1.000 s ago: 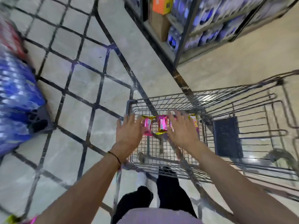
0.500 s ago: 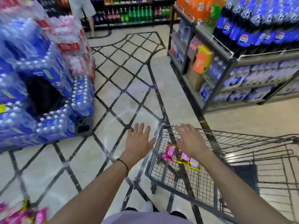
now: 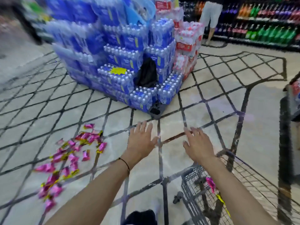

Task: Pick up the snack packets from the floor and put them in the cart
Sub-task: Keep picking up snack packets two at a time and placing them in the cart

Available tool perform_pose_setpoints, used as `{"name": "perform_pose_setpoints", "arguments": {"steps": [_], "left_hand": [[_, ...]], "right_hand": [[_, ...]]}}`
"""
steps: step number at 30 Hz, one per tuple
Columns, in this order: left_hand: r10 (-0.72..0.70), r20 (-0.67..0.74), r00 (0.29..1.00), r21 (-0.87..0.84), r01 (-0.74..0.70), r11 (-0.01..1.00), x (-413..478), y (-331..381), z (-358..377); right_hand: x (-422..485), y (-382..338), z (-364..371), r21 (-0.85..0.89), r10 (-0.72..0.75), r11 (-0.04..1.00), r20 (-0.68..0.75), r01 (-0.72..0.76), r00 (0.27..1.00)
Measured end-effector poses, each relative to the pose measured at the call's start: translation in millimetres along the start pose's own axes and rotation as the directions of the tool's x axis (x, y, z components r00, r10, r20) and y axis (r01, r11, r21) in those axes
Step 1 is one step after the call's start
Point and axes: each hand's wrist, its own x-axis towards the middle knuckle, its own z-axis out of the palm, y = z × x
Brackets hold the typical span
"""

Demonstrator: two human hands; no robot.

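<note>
Swung left off the cart, my left hand and right hand are spread, empty; hurrying, I could tread on the pink snack packets scattered left.

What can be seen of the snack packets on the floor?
The snack packets are small, shiny, foil-like wrappers, pink with yellow ends, strewn in a loose strip on the tiled floor, to the left of the left hand. Several overlap; blur hides their print and number. Neither that hand nor the right hand touches them.
</note>
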Motion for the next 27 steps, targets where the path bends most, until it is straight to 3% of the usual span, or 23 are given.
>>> {"name": "perform_pose_setpoints", "arguments": {"steps": [6,13,21,27], "left_hand": [[-0.324,-0.025,0.946,-0.034,0.323,0.946,-87,-99,4],[-0.614,-0.015,0.790,-0.136,0.606,0.784,-196,-217,16],[-0.814,0.054,0.578,-0.169,0.809,0.563,-329,-356,31],[-0.881,0.065,0.468,-0.214,0.869,0.445,-387,-435,33]], "right_hand": [[20,-111,9,0.013,-0.270,0.963,-0.010,0.270,0.963],[36,-278,12,-0.026,-0.525,0.851,0.000,0.525,0.851],[18,-490,49,0.017,-0.724,0.687,0.103,0.727,0.682],[6,-593,80,0.068,-0.772,0.627,0.192,0.776,0.606]]}}
